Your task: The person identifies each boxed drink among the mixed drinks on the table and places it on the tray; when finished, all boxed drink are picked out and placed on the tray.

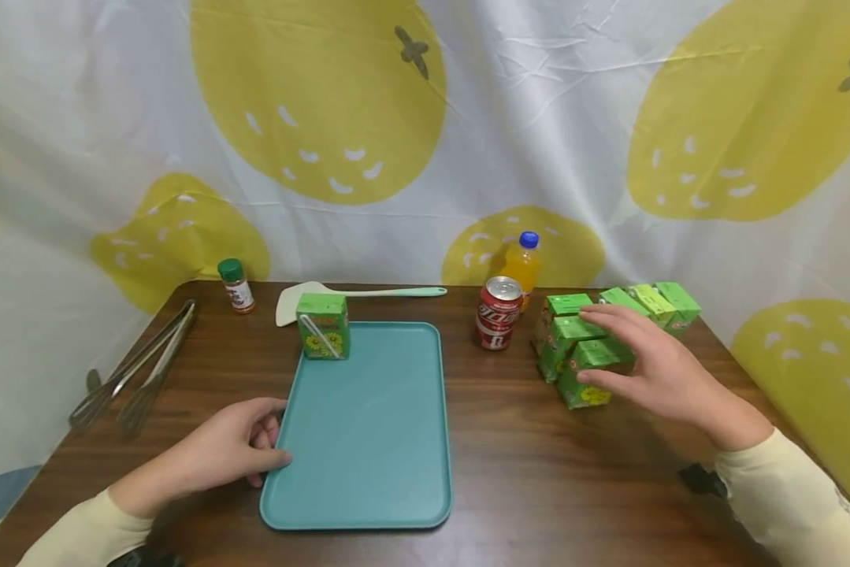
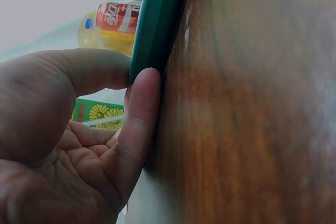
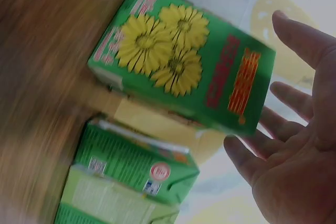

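Note:
The teal tray [image 1: 368,425] lies on the table, and my left hand [image 1: 219,445] pinches its left rim between thumb and fingers. In the left wrist view, the left hand [image 2: 100,114] has a fingertip under the tray edge [image 2: 152,30]. One green drink carton [image 1: 324,327] stands upright on the tray's back left corner. My right hand [image 1: 655,366] is spread beside the nearest carton of a group [image 1: 586,390] at the right. The right wrist view shows the right hand's [image 3: 299,124] fingers apart around the top end of a flowered carton [image 3: 178,61], with no firm grip visible.
A red can [image 1: 498,315] and an orange bottle with a blue cap [image 1: 524,264] stand behind, between tray and cartons. A spatula [image 1: 368,293] lies behind the tray. Tongs [image 1: 141,362] and a green-capped jar [image 1: 236,287] are at the left. More cartons [image 1: 651,303] stand at the back right.

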The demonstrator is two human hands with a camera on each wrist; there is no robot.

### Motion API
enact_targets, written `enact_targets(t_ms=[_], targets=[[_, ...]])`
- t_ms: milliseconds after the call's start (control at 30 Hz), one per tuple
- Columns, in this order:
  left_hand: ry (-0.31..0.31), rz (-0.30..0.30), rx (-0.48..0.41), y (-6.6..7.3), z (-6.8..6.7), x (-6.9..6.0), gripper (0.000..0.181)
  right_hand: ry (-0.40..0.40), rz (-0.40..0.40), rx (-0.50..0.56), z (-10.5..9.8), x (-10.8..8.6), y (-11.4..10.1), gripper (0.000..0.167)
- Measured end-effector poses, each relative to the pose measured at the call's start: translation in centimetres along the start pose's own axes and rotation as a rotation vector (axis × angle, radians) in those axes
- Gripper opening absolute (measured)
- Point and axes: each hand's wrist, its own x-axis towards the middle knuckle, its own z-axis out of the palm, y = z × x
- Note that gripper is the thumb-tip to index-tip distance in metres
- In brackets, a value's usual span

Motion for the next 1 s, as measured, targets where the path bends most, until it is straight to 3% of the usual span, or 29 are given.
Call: enact_targets(t_ms=[400,1000], targets=[[0.012,-0.037,-0.004,-0.3,0.0,-0.5,0.082,-0.059,0.030,-0.056,-0.5,-0.1,1.5,0.091],[0.005,-0.034,0.005,0.0,-0.1,0.0,0.082,-0.160,0.206,-0.006,-0.1,-0.9,2.6,0.096]])
